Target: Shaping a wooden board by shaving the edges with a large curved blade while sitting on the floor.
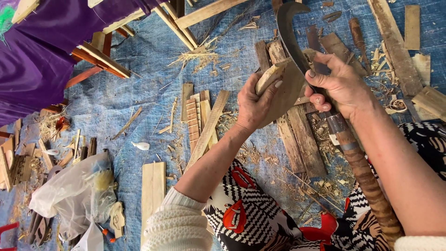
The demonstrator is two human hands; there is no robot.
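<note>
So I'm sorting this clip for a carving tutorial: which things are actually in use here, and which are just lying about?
In use:
- left hand holding the wood piece
- right hand gripping the curved knife by its blade end, edge against the wood piece

Lying about:
- wooden slats and shavings on the blue tarp
- plastic bag
- purple cloth

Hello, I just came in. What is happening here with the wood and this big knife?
A person sits over a blue tarp and carves wood. The left hand grips a flat piece of wood. The right hand holds a curved dark blade by the blade's lower part, its edge against the wood; the long wrapped handle lies along the forearm. Wooden slats and shavings lie around, with a plastic bag at the left.
</note>
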